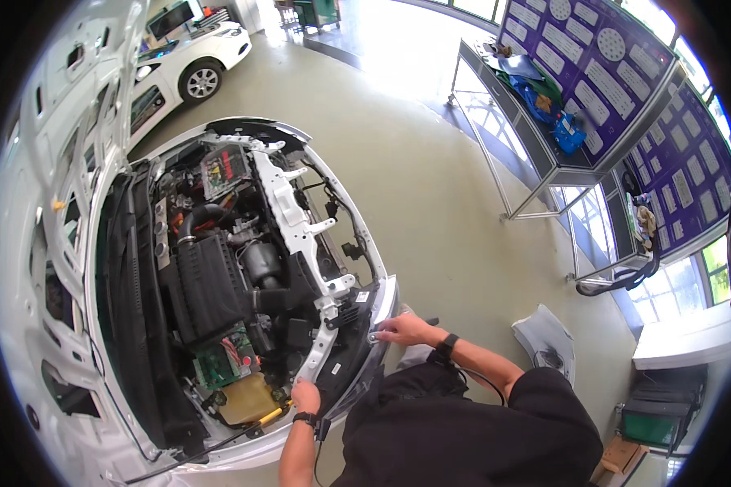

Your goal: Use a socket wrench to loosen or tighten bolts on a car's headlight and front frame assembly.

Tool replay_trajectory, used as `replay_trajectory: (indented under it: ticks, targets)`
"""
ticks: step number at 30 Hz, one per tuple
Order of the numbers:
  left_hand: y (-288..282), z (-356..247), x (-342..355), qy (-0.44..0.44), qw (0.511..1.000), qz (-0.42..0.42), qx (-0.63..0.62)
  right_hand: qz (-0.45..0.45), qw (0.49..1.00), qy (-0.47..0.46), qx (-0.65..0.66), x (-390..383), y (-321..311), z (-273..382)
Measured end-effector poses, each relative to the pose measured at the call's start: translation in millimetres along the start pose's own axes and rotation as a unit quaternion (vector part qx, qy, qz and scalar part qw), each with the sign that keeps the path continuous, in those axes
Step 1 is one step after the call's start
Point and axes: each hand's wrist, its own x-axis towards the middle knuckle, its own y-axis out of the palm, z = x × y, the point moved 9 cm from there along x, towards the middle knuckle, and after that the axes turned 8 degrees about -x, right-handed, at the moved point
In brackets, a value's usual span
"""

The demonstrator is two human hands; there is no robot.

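I stand at the front corner of a white car whose engine bay lies open. My left hand [305, 396] is closed at the near edge of the bay, beside the yellow grip [270, 417] of a long dark rod. What its fingers hold, if anything, is hidden. My right hand [406, 330] is at the outer corner of the headlight [345, 369], fingers pinched around something small that I cannot make out. Between the hands runs the white front crossmember [323, 345]. A yellowish fluid tank [250, 399] sits just left of my left hand.
The raised white hood [65, 268] fills the left side. A black engine cover [211, 284] and a green circuit board [219, 361] lie in the bay. Behind me on the floor is a grey panel [544, 341]. A metal-framed table [536, 162] stands to the right.
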Motion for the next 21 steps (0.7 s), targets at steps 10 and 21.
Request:
replay_trajectory:
  ticks: [10,21]
  targets:
    - [23.3,2.6,11.2,0.085,0.994,0.024,0.065,-0.346,0.79,-0.484,-0.148,-121.8,-177.4,250.5]
    - [29.5,15.3,21.8,-0.001,0.997,-0.028,0.074,-0.409,0.621,-0.663,-0.081,-181.0,-219.5,359.8]
